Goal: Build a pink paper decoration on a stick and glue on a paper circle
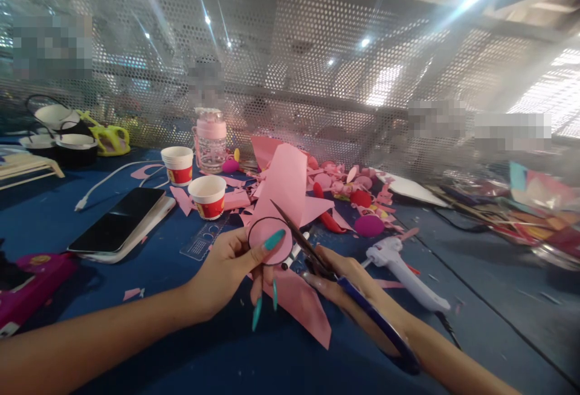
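Observation:
A sheet of pink paper point(283, 183) with a dark-outlined circle on it is pinched in my left hand point(233, 262), the thumb lying on the circle. Part of the sheet hangs below as a pink flap point(301, 301). My right hand point(342, 277) grips scissors point(369, 313) with dark blue handles. Their blades are spread and point up and left, along the circle's right edge. Behind the blades lies a white marker point(296, 252), partly covered. A white glue gun point(405, 274) rests to the right of my right hand.
Pink paper scraps point(348, 186) are heaped beyond my hands. Two paper cups point(208, 195), a pink-lidded bottle point(211, 141) and a black phone point(118, 220) stand or lie to the left. A perforated metal screen point(281, 63) rises behind. A magenta tool point(38, 283) is at the left edge.

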Demonstrator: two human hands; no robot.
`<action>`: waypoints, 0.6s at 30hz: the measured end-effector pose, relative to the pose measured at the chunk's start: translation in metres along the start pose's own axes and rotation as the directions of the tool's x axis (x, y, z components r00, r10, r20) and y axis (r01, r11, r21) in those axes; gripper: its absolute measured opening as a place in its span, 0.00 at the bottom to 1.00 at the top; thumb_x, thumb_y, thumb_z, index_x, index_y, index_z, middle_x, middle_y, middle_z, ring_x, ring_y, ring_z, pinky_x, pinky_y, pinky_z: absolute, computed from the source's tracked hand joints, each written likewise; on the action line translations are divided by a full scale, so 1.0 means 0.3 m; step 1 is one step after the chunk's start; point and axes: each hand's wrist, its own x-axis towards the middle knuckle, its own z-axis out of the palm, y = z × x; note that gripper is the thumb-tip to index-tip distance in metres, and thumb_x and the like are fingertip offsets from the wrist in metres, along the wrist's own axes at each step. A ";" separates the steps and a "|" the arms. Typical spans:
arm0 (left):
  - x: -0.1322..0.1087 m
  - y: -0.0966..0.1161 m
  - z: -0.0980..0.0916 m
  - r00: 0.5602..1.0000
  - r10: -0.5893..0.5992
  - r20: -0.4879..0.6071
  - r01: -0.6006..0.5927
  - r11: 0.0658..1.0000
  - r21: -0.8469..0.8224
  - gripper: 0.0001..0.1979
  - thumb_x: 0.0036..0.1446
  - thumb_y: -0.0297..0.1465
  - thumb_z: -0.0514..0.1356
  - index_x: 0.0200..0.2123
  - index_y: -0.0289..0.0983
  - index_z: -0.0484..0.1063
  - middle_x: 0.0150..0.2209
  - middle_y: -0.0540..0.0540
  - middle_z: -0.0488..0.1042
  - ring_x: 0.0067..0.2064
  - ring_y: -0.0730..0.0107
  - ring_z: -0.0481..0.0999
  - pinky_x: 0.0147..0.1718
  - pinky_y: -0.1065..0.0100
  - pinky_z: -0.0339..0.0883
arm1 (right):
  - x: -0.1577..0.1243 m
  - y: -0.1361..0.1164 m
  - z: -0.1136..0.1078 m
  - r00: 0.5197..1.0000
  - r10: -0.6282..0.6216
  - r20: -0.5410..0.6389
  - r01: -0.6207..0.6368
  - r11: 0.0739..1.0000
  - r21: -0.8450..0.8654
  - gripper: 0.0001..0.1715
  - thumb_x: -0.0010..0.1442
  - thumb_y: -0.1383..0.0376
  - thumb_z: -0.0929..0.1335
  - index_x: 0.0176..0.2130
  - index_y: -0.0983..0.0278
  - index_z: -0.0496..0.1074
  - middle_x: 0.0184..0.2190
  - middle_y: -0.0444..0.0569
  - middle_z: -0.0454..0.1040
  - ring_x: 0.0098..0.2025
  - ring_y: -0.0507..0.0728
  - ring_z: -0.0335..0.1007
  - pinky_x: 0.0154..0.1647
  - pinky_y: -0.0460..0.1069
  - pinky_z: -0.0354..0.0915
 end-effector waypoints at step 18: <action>-0.013 0.009 0.008 0.996 -0.088 0.003 0.087 0.993 0.074 0.15 0.53 0.39 0.59 0.23 0.34 0.65 0.13 0.55 0.66 0.09 0.89 0.54 0.06 0.84 0.45 | 0.018 -0.044 -0.020 0.981 0.143 0.133 -0.146 0.989 0.012 0.09 0.57 0.58 0.63 0.30 0.59 0.58 0.21 0.38 0.59 0.21 0.50 0.56 0.18 0.45 0.55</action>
